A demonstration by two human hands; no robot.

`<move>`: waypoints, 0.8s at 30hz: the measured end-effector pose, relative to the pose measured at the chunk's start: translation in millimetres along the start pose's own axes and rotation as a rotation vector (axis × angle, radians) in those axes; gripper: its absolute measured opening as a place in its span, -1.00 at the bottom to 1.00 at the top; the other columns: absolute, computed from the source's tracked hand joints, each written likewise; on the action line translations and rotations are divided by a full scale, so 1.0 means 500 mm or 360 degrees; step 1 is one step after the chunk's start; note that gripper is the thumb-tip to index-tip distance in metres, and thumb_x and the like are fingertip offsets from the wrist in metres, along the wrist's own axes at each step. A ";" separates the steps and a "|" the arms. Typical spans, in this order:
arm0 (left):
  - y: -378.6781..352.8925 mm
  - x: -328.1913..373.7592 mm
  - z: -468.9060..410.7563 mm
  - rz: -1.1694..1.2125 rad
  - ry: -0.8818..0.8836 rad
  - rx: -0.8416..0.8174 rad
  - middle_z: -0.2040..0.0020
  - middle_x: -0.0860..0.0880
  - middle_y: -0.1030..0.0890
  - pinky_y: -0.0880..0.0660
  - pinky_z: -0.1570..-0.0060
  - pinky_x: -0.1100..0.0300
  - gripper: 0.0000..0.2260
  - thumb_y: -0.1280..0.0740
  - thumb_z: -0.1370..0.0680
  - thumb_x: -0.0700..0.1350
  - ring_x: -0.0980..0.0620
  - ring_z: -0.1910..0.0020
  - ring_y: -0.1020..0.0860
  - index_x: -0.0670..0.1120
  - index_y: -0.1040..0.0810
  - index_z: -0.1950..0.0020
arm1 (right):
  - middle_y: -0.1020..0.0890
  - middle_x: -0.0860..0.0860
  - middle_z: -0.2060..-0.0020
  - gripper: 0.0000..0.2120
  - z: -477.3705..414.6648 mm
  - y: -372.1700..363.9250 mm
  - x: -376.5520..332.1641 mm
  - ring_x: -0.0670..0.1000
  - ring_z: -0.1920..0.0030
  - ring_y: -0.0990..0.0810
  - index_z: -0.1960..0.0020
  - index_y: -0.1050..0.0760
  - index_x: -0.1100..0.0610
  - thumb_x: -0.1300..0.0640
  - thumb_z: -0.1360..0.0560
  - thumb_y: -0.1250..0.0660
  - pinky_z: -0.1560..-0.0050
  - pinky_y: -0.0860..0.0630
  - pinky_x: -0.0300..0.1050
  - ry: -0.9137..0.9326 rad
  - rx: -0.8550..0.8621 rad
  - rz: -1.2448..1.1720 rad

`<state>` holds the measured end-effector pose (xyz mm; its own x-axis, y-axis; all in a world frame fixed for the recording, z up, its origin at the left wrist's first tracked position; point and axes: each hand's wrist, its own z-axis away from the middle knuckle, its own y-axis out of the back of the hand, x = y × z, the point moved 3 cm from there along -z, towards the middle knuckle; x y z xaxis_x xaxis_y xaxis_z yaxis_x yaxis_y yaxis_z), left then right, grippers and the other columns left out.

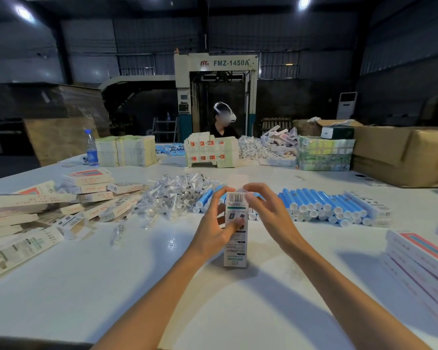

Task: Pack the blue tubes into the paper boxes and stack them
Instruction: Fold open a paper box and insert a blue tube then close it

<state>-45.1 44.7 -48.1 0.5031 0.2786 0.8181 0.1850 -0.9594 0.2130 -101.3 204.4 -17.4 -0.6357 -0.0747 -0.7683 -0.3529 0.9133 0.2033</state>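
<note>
A long white paper box (235, 231), barcode at its far end and a green band just below, is held tilted over the middle of the table (162, 274) — the left hand (216, 223) grips its side and the right hand (266, 210) curls its fingertips onto the top end. Behind it the blue tubes (321, 204) lie side by side in a layered bank, white caps toward the near edge. Loose boxes (61, 205) lie heaped by the left edge — stacked boxes (420, 258) lie flat at the right edge.

Blue on white
Blue tubes (321, 200) capped white; white paper box (235, 248) barcoded black, banded green; white bench (137, 274)
</note>
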 end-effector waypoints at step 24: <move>0.007 0.001 0.005 -0.0086 0.0066 -0.0039 -0.19 0.24 -0.68 -0.59 -0.28 0.01 -0.34 -0.51 -0.55 0.15 0.20 -0.27 -0.62 0.43 -0.20 -0.50 | -0.76 0.00 0.05 -0.93 -0.044 0.017 -0.064 0.01 -0.03 -0.74 -0.06 -0.65 0.18 0.18 -0.61 -0.44 0.00 -0.68 -0.07 0.0080 -0.0109 0.0216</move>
<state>-42.2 41.8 -48.1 0.4572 0.3286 0.8264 0.1898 -0.9439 0.2703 -99.2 205.7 22.2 -0.7137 0.0260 -0.7000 -0.3065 0.8869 0.3455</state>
